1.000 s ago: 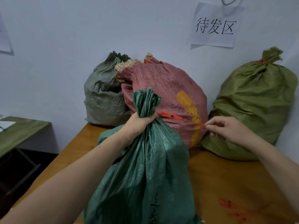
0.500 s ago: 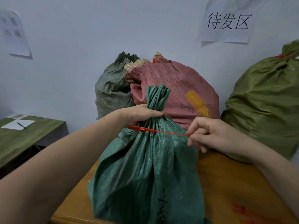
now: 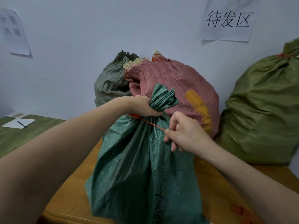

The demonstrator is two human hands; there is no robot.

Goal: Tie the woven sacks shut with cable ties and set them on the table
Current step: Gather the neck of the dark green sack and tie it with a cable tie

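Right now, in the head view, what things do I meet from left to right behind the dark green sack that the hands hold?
White notepad with a black pen → grey-green woven sack → pink-red woven sack with a yellow patch → olive-green woven sack.

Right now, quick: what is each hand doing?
Left hand: grips the neck of the green sack.
Right hand: pinches the tail of the red tie.
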